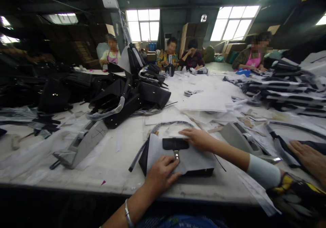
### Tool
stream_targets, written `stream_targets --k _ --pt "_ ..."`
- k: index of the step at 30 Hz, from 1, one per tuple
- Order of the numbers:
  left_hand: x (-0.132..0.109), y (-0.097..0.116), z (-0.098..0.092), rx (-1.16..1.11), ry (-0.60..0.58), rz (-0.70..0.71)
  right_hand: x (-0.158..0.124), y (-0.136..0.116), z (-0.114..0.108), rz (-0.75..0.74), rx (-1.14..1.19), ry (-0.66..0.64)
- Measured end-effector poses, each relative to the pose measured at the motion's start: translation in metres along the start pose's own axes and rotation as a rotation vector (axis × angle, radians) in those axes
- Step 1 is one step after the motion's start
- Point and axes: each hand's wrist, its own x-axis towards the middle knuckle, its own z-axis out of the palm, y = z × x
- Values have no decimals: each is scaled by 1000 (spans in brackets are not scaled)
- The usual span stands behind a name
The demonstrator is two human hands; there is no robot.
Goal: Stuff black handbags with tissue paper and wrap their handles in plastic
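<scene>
A handbag (pixel 158 150) lies on the table in front of me, its front under a pale grey covering and its sides and lower edge black. A black flap tab (pixel 167 144) with a metal clasp (pixel 176 155) crosses its front. My left hand (pixel 163 173) rests on the lower front, thumb apart, fingertips at the clasp. Coming in from the right, my right hand (pixel 197 139) lies with outstretched fingers over the tab's upper right edge. Behind the bag curves a plastic-wrapped handle (pixel 173 123).
Grey wedge-shaped dispensers stand left (pixel 88 145) and right (pixel 236 136) of the bag. Black bags (pixel 122 99) are heaped at left, wrapped pieces (pixel 287 92) at right. White sheets (pixel 206 100) lie beyond. Another person's hand (pixel 305 156) is at far right; several people sit across the table.
</scene>
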Motion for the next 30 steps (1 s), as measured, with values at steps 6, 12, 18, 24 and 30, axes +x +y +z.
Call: stream_targets --k 6,12,18,24,30 --pt "-1 3 -2 -10 13 4 5 -23 2 -114 -45 229" --pt "-2 4 2 -2 7 -33 -21 -38 40 -326 25 -12" --pt "-7 2 5 33 19 -41 -30 -32 42 -298 33 20" --pt "-12 2 11 70 60 -72 -31 -44 53 -389 62 138" --pt "-12 0 14 104 76 -53 -23 -43 44 -367 112 89"
